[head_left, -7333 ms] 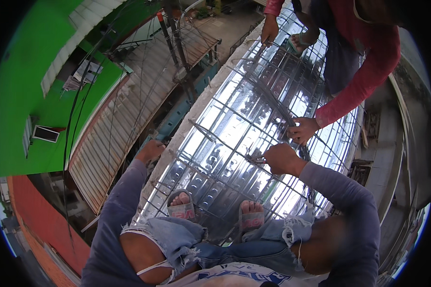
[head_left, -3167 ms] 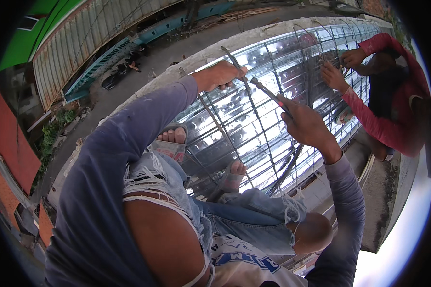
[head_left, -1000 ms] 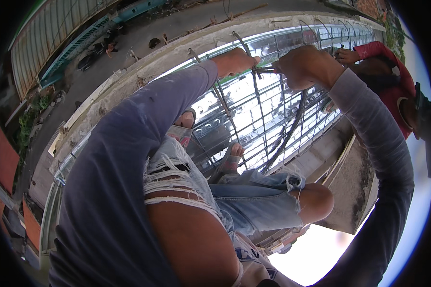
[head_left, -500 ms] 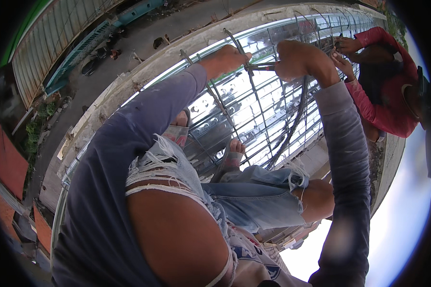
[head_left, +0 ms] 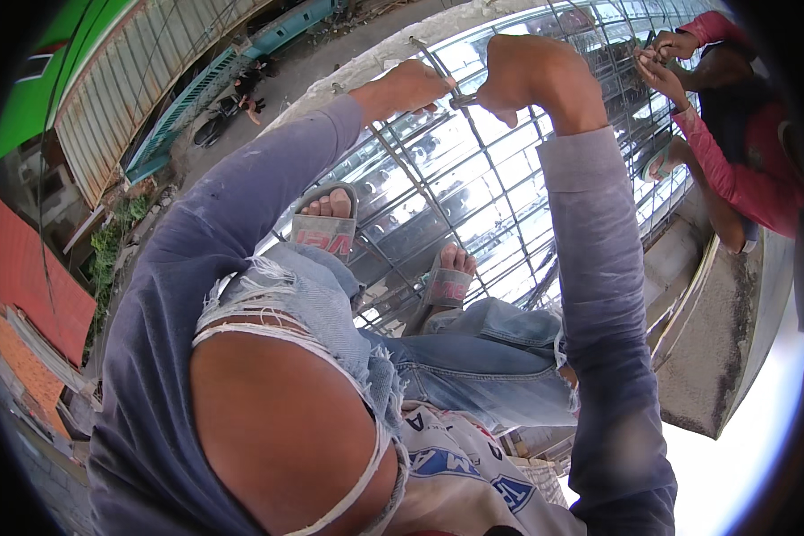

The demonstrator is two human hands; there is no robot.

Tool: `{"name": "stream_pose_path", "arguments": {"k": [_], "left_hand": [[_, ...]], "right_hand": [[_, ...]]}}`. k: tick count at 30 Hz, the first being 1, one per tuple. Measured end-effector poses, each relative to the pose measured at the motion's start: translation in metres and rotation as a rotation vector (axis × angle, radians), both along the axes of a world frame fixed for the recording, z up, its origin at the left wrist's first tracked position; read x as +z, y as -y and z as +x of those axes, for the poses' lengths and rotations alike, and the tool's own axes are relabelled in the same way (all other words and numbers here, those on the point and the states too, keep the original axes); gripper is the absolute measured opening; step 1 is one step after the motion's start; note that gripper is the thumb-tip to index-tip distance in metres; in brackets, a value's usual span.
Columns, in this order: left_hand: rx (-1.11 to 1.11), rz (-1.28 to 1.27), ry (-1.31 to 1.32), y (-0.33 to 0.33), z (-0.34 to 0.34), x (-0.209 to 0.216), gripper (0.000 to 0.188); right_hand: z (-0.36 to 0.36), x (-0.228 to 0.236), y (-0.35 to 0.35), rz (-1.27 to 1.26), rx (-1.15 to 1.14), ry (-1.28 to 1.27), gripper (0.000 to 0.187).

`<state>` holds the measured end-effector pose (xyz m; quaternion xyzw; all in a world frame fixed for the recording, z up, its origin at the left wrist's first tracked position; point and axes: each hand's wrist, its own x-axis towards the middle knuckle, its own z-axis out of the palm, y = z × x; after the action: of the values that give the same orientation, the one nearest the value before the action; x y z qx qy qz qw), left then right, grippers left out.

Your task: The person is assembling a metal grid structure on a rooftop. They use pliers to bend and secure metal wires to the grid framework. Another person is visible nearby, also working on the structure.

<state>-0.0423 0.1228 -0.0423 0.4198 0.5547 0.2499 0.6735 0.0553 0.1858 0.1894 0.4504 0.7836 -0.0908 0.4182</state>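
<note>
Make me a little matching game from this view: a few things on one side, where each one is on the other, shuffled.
Things:
1. left hand
2. right hand
3. sandals
4. co-worker's red sleeve

Places:
A. standing on the rebar grid
B. far right, at the grid's edge
C. top centre, gripping a small metal tool
D. just left of that tool, on a bar

Pairs: 1-D, 2-C, 3-A, 4-B
</note>
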Motion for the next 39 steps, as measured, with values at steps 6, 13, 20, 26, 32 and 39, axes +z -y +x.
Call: {"name": "stream_pose_path", "arguments": {"k": [6, 13, 20, 26, 32, 39], "left_hand": [[-0.279, 0.274, 0.013, -0.042, -0.044, 0.073, 0.03], [-0.31, -0.238, 0.204, -0.008, -0.012, 0.113, 0.051], [0.926, -0.298, 1.273, 0.023, 0.123, 0.109, 0.073], [1.37, -0.345, 2.025, 0.012, 0.122, 0.092, 0.072], [1.13, -0.363, 1.915, -0.006, 0.131, 0.075, 0.034], [1.143, -0.293, 1.895, -0.005, 0.134, 0.042, 0.025]], "right_hand": [[0.002, -0.001, 0.005, -0.026, -0.041, -0.076, 0.046], [0.008, -0.003, 0.025, 0.033, -0.006, -0.08, 0.049], [0.015, -0.005, 0.009, 0.176, -0.032, -0.116, 0.039], [0.02, -0.032, -0.012, -0.091, -0.036, -0.214, 0.042], [0.035, -0.036, -0.007, -0.019, 0.028, -0.262, 0.043], [0.038, -0.033, 0.013, 0.01, 0.075, -0.273, 0.047]]}}
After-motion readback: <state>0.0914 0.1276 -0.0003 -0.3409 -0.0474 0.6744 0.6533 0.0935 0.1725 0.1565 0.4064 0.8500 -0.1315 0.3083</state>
